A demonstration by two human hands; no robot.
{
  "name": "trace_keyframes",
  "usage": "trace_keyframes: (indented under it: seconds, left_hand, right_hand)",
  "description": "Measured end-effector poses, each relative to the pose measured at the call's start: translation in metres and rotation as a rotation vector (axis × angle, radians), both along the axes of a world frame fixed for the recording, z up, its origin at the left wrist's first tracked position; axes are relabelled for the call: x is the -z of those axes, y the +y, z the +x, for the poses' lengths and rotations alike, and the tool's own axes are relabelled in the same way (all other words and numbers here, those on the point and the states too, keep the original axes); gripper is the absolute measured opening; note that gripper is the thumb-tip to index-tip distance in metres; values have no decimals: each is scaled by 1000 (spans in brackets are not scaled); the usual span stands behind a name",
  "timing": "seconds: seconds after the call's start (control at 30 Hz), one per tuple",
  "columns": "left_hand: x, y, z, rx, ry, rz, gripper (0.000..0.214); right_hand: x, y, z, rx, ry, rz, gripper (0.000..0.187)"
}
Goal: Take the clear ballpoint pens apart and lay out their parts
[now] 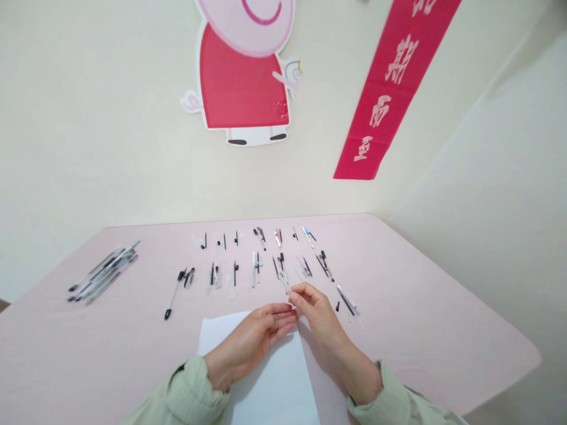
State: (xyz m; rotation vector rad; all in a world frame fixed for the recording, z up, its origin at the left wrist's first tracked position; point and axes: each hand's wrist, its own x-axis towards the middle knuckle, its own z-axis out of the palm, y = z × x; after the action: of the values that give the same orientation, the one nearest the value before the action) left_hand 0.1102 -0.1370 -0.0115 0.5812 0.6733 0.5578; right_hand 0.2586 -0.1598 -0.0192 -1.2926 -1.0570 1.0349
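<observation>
My right hand [316, 310] pinches a slim, clear whitish tube [284, 284], like a pen part, between thumb and fingertips. It points up and to the left. My left hand [257, 335] is open, palm turned inward, its fingers stretched out and meeting the right fingertips; a ring is on one finger. Both hands are above a white sheet of paper [274, 383]. Just beyond them lie pen parts in small groups, such as dark pieces and a cap [282, 258], a black refill [307, 267] and a pen with a separate piece [348, 301].
A bundle of pens [104, 274] lies at the left of the pink table [420, 319]. Two rows of taken-apart pens run along the back, with a black-capped clear pen [174, 295] at the near left. The wall behind carries a cartoon pig cutout [243, 82] and a red banner [394, 82].
</observation>
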Motion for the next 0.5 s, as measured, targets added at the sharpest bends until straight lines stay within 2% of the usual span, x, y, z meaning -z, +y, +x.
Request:
trace_keyframes:
  seconds: [0.1,0.23,0.37,0.43,0.5]
  left_hand:
    - [0,-1,0,-20,84,15,18]
    - [-2,0,-1,-29,163,67,12]
    - [2,2,-3,-18,200,110,6]
    - [4,2,-3,6,227,135,8]
    - [2,0,-2,44,259,169,13]
  right_hand:
    - [-5,-1,2,2,-86,11,8]
    - [-12,-11,22,59,-375,47,7]
    - [-6,-32,64,271,-709,17,12]
    - [2,-43,86,413,-853,-41,15]
    - [8,-54,102,481,-983,-84,17]
